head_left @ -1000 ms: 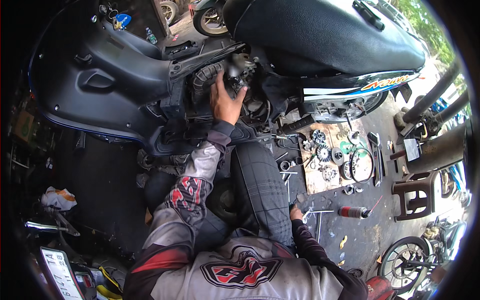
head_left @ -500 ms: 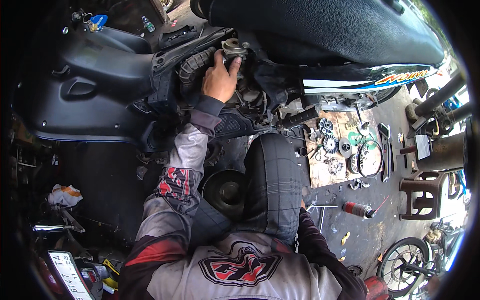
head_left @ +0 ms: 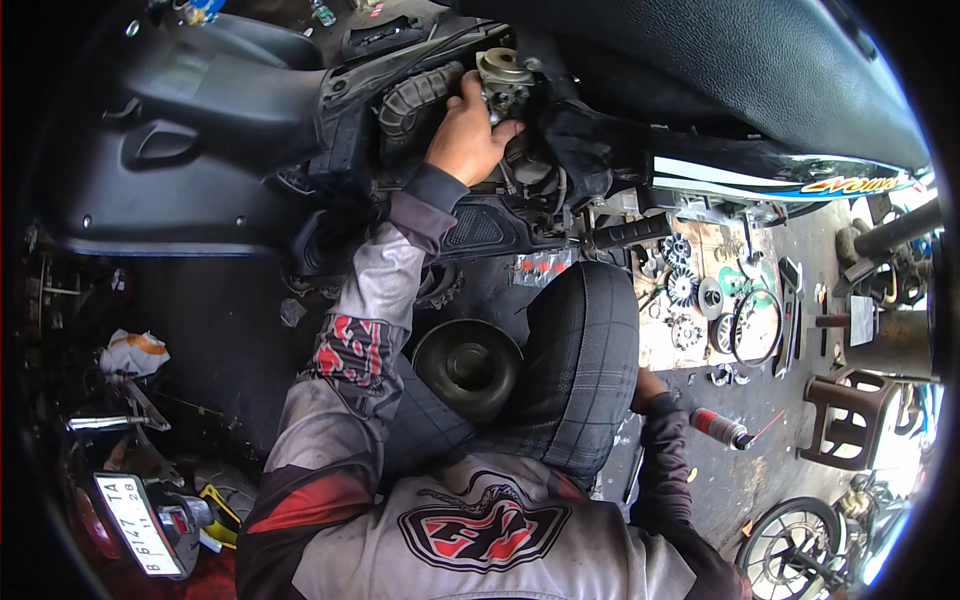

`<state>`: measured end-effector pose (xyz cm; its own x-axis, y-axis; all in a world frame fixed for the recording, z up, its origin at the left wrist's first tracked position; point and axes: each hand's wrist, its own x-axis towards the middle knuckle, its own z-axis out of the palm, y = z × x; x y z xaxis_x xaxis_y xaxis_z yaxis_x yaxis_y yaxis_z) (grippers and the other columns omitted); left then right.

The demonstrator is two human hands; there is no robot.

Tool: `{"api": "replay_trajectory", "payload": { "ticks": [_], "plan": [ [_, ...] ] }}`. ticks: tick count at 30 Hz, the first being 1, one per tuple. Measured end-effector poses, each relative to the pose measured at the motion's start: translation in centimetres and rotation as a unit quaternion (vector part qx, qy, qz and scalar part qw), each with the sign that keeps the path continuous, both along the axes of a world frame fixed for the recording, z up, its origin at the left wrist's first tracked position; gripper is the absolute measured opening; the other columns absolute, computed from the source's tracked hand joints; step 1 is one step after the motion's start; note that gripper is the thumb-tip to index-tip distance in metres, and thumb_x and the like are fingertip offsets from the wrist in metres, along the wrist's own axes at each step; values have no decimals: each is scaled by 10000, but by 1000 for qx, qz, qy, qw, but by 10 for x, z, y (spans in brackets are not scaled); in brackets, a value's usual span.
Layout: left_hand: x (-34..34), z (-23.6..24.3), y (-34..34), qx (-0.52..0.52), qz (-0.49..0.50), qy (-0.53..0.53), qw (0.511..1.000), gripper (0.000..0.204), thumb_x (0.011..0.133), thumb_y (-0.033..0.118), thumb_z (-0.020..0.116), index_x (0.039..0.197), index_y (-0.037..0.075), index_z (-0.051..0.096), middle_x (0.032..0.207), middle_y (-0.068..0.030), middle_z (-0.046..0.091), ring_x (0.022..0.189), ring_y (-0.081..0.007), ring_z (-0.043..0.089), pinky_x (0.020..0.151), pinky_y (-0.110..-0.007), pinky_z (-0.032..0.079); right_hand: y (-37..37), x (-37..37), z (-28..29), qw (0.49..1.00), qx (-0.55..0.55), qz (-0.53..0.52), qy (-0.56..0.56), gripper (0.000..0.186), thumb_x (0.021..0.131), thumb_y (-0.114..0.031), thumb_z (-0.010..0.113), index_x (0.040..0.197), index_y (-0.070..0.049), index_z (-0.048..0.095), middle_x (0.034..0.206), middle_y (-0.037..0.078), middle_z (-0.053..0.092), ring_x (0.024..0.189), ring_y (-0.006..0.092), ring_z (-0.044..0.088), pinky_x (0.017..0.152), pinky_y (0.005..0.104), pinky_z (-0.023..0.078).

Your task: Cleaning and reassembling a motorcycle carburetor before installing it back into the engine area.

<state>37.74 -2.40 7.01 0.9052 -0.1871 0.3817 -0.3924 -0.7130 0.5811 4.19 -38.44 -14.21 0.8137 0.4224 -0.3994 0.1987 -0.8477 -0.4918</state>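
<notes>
Here the person is crouching beside a scooter [head_left: 250,150] with its side panels off, and the left hand [head_left: 465,135] is reaching up into the opened engine bay. It is wrapping around the carburetor [head_left: 500,72], a small grey metal part sitting high in the bay, just right of the ribbed black hose [head_left: 415,100]. The fingers are curling over the part's left side and the thumb is pressing below it, so the hand is closing on the carburetor rather than merely brushing it; the palm is hiding how tight the hold is. Judging by the extended arm, the part is being steadied where it sits, between hose and frame.

The right hand [head_left: 648,385] is hanging low behind the bent knee, near the ground. Only its back edge is showing, so I cannot tell whether it is closed or holding anything. A red spray can [head_left: 718,428] is lying just beside it on the floor, apart from it.

Loose parts are lying spread on a board [head_left: 660,350] to the right, within reach: gears, a belt loop [head_left: 757,327], small fittings. A black drum [head_left: 468,365] is sitting on the floor between the knees.
</notes>
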Motion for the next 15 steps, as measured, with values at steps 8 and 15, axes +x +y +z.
{"api": "replay_trajectory", "payload": {
  "ticks": [8,15],
  "plan": [
    [16,74,94,30,-91,128,987,518,914,109,690,1414,119,555,854,-90,681,664,-159,650,610,-314,522,161,102,231,835,427,-275,-212,305,985,-161,649,1225,27,659,967,131,745,905,163,713,833,283,531],
    [6,58,74,242,19,-286,927,538,728,194,827,1227,136,635,1049,-81,600,1058,-291,575,855,-408,483,250,219,179,841,460,-269,-95,430,958,-252,702,1202,95,634,915,138,743,847,158,708,780,284,535]
  ]
}}
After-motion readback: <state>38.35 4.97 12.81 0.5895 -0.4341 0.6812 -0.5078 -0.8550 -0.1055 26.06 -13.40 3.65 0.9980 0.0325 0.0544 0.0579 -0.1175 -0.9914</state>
